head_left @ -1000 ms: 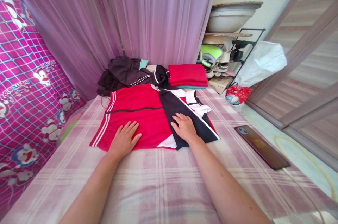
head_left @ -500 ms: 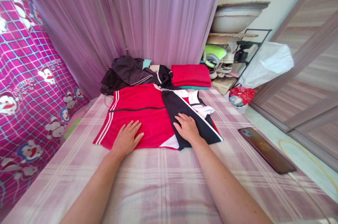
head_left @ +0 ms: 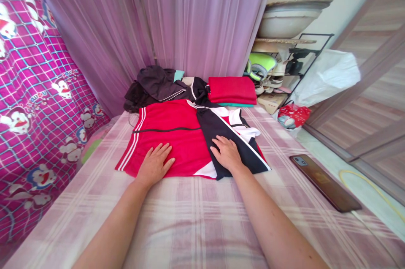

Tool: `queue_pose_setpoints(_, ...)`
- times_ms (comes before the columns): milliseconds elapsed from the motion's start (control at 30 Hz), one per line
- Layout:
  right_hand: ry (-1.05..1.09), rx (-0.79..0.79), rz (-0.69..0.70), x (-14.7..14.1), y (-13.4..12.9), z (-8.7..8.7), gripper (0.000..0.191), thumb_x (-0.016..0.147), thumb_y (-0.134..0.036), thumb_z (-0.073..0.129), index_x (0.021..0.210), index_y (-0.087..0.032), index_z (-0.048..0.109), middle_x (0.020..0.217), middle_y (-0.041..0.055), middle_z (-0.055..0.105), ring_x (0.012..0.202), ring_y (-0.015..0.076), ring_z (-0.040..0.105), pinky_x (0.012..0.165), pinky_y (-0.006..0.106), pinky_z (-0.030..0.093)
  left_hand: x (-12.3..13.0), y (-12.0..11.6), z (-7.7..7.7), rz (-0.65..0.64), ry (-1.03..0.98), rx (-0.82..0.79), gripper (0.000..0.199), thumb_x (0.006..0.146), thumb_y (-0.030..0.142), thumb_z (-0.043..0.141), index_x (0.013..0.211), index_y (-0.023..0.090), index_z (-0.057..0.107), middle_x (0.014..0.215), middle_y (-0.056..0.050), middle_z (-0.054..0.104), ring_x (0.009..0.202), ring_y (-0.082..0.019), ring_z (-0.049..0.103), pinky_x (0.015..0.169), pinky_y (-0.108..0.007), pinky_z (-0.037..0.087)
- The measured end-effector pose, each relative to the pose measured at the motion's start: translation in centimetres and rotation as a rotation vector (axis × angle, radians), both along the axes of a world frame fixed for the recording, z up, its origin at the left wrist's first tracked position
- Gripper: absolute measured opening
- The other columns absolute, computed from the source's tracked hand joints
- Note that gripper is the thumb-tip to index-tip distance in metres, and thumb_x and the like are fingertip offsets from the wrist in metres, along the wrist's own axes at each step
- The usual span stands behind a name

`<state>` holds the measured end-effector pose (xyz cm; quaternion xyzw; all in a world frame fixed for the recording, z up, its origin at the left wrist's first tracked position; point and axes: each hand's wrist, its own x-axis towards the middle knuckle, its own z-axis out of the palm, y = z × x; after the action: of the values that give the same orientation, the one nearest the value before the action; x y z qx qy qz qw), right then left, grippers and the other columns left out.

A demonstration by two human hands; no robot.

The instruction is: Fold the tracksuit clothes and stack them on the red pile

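A red, white and black zip-up track jacket [head_left: 180,146] lies spread flat in front of me, its dark zip line running across the red body. My left hand [head_left: 156,162] rests palm down on the red part near the front edge, fingers spread. On the black sleeve [head_left: 236,146], which is laid slantwise over the body, my right hand [head_left: 226,153] lies flat with its fingers apart. White stripes edge the left side of the jacket. Part of a white and red section [head_left: 232,115] shows beyond the sleeve.
Dark crumpled clothes [head_left: 158,83] lie behind the jacket, beside a folded red garment [head_left: 232,89]. A phone [head_left: 325,182] with a cable is at right on the checked bedsheet [head_left: 190,222]. A shoe rack [head_left: 308,60] and white bag [head_left: 329,74] stand beyond the bed's edge.
The whole view has shifted slightly, so everything sits a little further right. Both hands stay flat on the jacket, with no clear movement over it.
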<state>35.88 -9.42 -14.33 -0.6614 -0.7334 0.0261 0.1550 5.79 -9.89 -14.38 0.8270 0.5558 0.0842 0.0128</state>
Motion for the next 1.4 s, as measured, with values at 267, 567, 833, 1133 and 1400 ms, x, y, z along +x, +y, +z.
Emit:
queue_pose_setpoints(267, -0.011, 0.006, 0.001, 0.05, -0.04, -0.07, 0.042, 0.097, -0.034, 0.045, 0.133, -0.021, 0.061, 0.147, 0.0105, 0.052, 0.137, 0.0256, 0.044, 0.113, 0.048, 0.03, 0.35, -0.23, 0.48, 0.009, 0.001, -0.024, 0.057, 0.098, 0.05, 0.036, 0.145, 0.021, 0.047, 0.155, -0.007, 0.043, 0.146, -0.028, 0.033, 0.119, -0.055, 0.027)
queue_pose_setpoints(567, -0.029, 0.004, 0.0, 0.06, -0.02, -0.03, 0.041, 0.097, -0.034, 0.045, 0.133, -0.02, 0.062, 0.146, 0.0107, 0.053, 0.137, 0.0256, 0.045, 0.113, 0.047, 0.032, 0.29, -0.34, 0.59, 0.007, -0.005, -0.042, 0.057, 0.097, 0.05, 0.037, 0.146, 0.021, 0.047, 0.155, -0.007, 0.042, 0.147, -0.027, 0.032, 0.12, -0.054, 0.026)
queue_pose_setpoints(833, -0.026, 0.017, 0.0, 0.1, -0.02, -0.11, 0.041, 0.097, -0.034, 0.045, 0.132, -0.02, 0.062, 0.146, 0.0108, 0.054, 0.136, 0.0258, 0.046, 0.113, 0.048, 0.033, 0.29, -0.28, 0.56, 0.001, -0.014, -0.038, 0.057, 0.097, 0.051, 0.037, 0.146, 0.022, 0.047, 0.155, -0.007, 0.042, 0.147, -0.028, 0.033, 0.119, -0.055, 0.026)
queue_pose_setpoints(1133, -0.028, 0.01, -0.002, 0.07, -0.07, 0.0, 0.043, 0.097, -0.035, 0.044, 0.133, -0.02, 0.061, 0.147, 0.0106, 0.053, 0.136, 0.0257, 0.045, 0.113, 0.047, 0.032, 0.09, -0.2, 0.42, -0.013, -0.023, -0.018, 0.057, 0.097, 0.053, 0.035, 0.145, 0.024, 0.048, 0.155, -0.006, 0.043, 0.146, -0.027, 0.034, 0.119, -0.054, 0.027)
queue_pose_setpoints(1400, -0.018, -0.002, 0.008, 0.11, -0.06, 0.04, 0.043, 0.097, -0.035, 0.044, 0.133, -0.02, 0.061, 0.147, 0.0114, 0.052, 0.137, 0.026, 0.044, 0.113, 0.047, 0.031, 0.12, -0.2, 0.41, -0.007, -0.018, -0.027, 0.058, 0.097, 0.052, 0.035, 0.145, 0.023, 0.047, 0.155, -0.007, 0.043, 0.146, -0.028, 0.033, 0.119, -0.055, 0.026)
